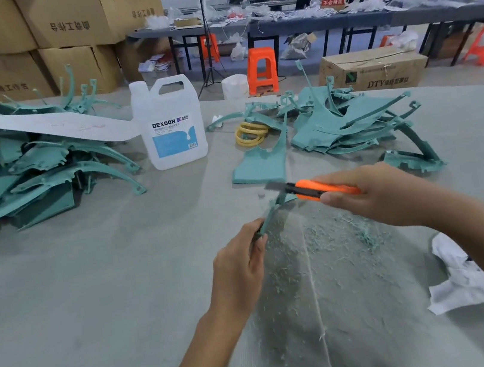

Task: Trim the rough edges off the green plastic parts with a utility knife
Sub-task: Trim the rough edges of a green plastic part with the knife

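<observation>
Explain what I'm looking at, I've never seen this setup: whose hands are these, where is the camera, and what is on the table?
There is no machine here. These are a person's bare hands, filmed by one wide-angle camera worn on the head, looking forward and down. The left hand grips a thin green part. The right hand holds an orange utility knife, its blade by the part's upper end. On the grey table lie a left pile and a right pile of green parts, a white jug, yellow rings, green shavings and a crumpled white sheet.
</observation>
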Available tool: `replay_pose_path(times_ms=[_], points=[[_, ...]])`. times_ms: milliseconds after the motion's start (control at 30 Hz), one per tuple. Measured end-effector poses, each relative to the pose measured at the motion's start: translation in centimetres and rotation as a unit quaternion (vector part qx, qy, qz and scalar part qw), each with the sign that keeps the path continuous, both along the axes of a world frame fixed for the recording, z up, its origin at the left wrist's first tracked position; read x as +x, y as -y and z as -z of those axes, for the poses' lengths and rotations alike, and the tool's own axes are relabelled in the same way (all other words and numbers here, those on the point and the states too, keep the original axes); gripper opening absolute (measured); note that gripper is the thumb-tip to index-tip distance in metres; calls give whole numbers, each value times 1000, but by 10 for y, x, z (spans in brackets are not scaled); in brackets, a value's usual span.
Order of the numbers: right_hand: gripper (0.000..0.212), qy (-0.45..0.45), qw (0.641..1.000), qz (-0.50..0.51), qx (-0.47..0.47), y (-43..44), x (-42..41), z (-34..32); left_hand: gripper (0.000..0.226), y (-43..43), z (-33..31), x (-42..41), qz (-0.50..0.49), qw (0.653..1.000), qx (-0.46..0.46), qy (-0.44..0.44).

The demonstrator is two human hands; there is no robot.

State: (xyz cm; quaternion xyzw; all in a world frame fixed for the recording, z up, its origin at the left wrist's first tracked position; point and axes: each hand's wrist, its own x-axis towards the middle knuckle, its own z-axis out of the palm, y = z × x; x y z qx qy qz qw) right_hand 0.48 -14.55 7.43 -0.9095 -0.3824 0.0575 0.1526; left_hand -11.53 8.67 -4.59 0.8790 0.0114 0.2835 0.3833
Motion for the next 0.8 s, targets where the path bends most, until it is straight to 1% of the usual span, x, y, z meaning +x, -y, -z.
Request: replay_pose_path(times_ms=[33, 67, 167, 233, 300, 367, 433, 533, 600, 700, 800], points=[[33, -25, 1000, -12, -5, -2, -2, 0, 26, -1, 2, 1, -2, 1000, -4, -2], [33, -25, 999, -12, -19, -2, -3, -1, 27, -3, 5, 3, -2, 1000, -2, -9], [30, 55, 997, 28, -48, 0, -4, -6, 35, -9, 17, 13, 8, 998, 24, -64], [28, 66, 997, 24, -16, -1, -14, -7, 41, -13, 22, 21, 16, 995, 32, -97], [30, 51, 999, -8, 15, -6, -30, -4, 44, -15, 26, 28, 16, 995, 31, -96], [35, 45, 999, -29, 8, -7, -44, 0, 44, -17, 29, 34, 8, 996, 36, -86], [40, 51, 998, -28, -15, -7, -54, 5, 41, -19, 31, 39, -3, 997, 40, -71], [46, 61, 997, -18, -40, -8, -61, 10, 44, -19, 31, 46, -5, 997, 39, -68], [50, 72, 996, -15, -43, -9, -63, 10, 44, -19, 31, 49, -4, 997, 46, -69], [52, 66, 997, -25, -40, -11, -67, 13, 42, -21, 32, 52, -16, 996, 52, -69], [54, 83, 995, -20, -60, -13, -66, 15, 42, -20, 34, 51, -9, 997, 45, -68]])
